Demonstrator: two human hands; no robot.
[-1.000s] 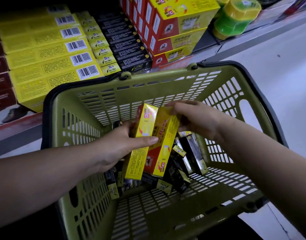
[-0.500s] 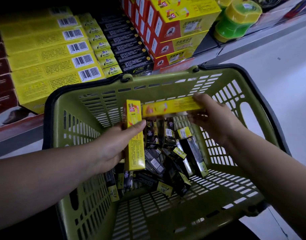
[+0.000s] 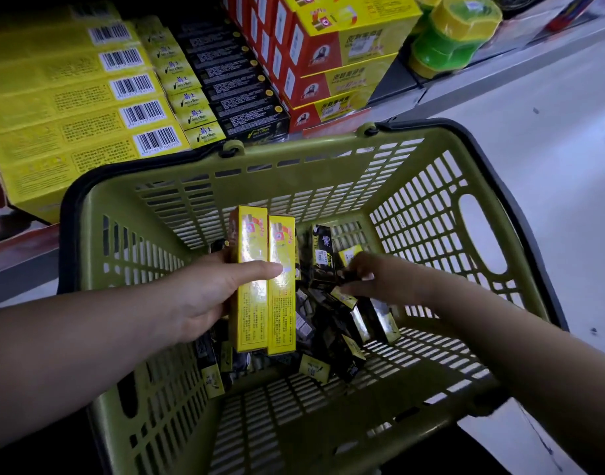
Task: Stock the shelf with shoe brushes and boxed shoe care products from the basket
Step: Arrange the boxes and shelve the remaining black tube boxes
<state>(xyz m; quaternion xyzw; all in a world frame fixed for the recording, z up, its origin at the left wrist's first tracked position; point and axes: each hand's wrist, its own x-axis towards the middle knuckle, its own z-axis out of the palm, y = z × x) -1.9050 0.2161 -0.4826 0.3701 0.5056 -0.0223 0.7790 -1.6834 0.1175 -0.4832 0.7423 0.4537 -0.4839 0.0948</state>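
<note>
Mid-frame, my left hand (image 3: 198, 296) squeezes two long yellow card boxes (image 3: 259, 320); my curled right hand (image 3: 380, 279) should pinch one small black box (image 3: 323, 255) squarely.

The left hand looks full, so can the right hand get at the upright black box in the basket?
Probably yes. The right hand is inside the basket right beside the upright black box, with nothing between them; the yellow boxes in the left hand sit on its far side.

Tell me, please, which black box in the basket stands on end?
The black box just right of the two yellow boxes in the left hand; it stands upright, while the other black boxes lie tumbled below.
</note>
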